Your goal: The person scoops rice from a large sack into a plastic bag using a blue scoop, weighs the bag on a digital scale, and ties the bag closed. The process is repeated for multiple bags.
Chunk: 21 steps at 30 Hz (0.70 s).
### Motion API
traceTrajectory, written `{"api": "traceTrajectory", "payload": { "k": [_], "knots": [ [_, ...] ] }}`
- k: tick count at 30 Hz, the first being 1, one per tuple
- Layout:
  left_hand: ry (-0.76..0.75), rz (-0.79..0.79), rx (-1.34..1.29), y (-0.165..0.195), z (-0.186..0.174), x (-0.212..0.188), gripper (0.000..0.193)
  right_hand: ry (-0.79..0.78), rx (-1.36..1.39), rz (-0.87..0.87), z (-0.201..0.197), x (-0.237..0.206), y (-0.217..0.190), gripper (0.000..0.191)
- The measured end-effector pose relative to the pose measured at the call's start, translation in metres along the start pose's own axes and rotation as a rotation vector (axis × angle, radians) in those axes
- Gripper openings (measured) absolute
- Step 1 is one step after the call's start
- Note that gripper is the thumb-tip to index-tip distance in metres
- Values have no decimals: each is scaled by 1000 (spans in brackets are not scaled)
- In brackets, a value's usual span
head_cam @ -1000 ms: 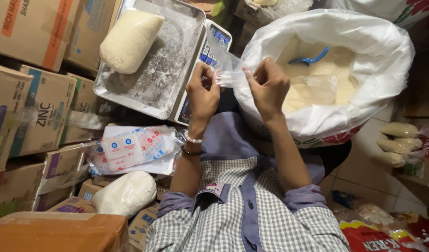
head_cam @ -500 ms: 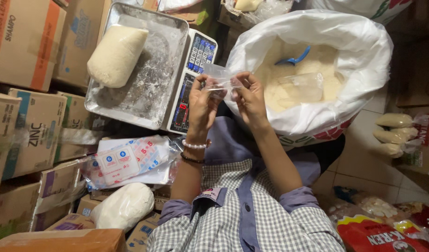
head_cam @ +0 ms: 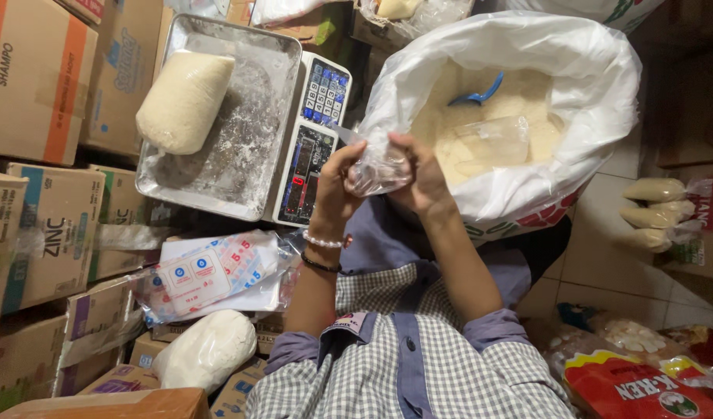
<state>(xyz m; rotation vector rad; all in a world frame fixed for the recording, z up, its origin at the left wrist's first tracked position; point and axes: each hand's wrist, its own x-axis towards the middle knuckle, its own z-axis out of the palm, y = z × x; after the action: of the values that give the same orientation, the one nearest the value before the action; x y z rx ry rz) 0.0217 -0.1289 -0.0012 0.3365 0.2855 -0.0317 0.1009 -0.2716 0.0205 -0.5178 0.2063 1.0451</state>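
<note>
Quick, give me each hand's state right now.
Left hand: closed, gripping the small clear plastic bag.
Right hand: closed on the same clear bag, in front of the big white sack.

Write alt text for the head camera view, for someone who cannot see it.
Seen from above, a person's left hand and right hand hold a small clear plastic bag in front of a large white sack of pale powder with a blue scoop. A filled bag lies on a scale's metal tray.
</note>
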Motion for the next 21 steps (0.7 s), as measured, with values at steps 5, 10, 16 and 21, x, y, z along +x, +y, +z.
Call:
{"api": "traceTrajectory", "payload": {
  "k": [5, 10, 16, 21],
  "knots": [
    [13, -44, -31, 2, -5, 1, 39, -386, 186, 33, -9, 1, -9, 39],
    [-352, 41, -163, -8, -23, 8, 21, -254, 75, -21, -20, 2, -9, 25],
    [-59, 0, 65, -15, 1, 6, 22, -139, -10, 170, -34, 0, -24, 28],
    [-290, 67, 69, -13, 12, -1, 22, -495, -330, 208, -41, -17, -47, 42]
  ]
}}
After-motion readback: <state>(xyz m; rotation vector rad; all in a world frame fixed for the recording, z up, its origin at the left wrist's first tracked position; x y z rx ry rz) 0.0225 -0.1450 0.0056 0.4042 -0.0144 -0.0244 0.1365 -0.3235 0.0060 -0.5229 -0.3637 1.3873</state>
